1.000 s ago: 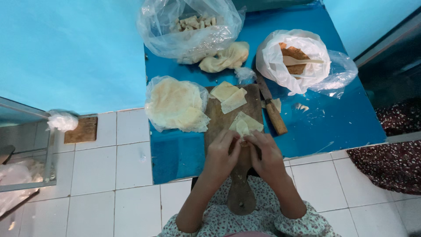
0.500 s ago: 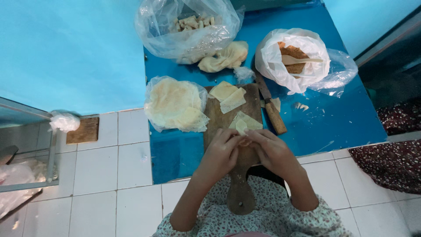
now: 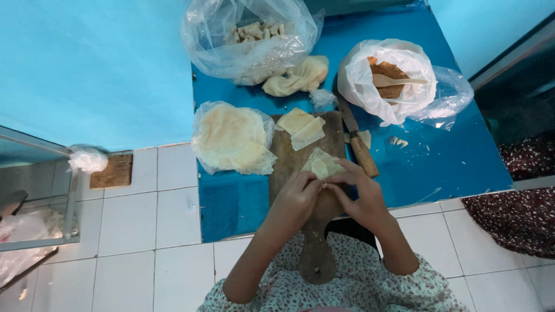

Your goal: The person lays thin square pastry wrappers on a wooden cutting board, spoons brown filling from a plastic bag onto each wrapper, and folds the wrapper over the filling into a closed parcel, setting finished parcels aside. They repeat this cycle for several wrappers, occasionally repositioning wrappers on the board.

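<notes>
1. A bag of round flat wrappers (image 3: 232, 137) is seen at the desk's (image 3: 451, 162) left edge, beside the wooden board.
2. A clear bag of pale cut pieces (image 3: 251, 36) is set at the far left corner; a lump of dough (image 3: 296, 77) lies just in front of it.
3. The wooden board (image 3: 300, 167) runs to the near edge, its handle overhanging; cut wrapper squares (image 3: 302, 125) rest on its far end.
4. The left hand (image 3: 296, 199) is closed around a folded wrapper (image 3: 321, 165), pinched over the board's middle.
5. The right hand (image 3: 358, 193) is closed on the same wrapper, fingertips meeting the left.
6. A knife (image 3: 358, 144) lies along the board's right side.
7. A white bag of brown filling (image 3: 386, 75) with a spoon is noted towards the far right.
</notes>
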`<move>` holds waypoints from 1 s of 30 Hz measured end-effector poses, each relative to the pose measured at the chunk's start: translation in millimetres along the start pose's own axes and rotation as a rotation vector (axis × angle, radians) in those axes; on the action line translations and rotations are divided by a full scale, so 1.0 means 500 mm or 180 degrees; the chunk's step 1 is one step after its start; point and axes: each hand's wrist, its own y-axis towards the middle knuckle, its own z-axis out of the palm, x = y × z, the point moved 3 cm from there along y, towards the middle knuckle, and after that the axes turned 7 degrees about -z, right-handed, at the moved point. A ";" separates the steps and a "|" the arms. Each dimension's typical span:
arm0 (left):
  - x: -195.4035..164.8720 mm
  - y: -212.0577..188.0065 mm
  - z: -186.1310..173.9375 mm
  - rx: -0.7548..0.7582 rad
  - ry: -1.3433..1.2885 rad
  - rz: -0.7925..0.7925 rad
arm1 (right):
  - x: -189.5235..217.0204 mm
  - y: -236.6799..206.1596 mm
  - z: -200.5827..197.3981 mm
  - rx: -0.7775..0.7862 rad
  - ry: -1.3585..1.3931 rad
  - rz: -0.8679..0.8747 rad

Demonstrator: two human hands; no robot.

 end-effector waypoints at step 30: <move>0.022 0.027 -0.001 -0.0186 0.0016 -0.0140 | 0.026 0.045 -0.027 0.0485 -0.0401 -0.1122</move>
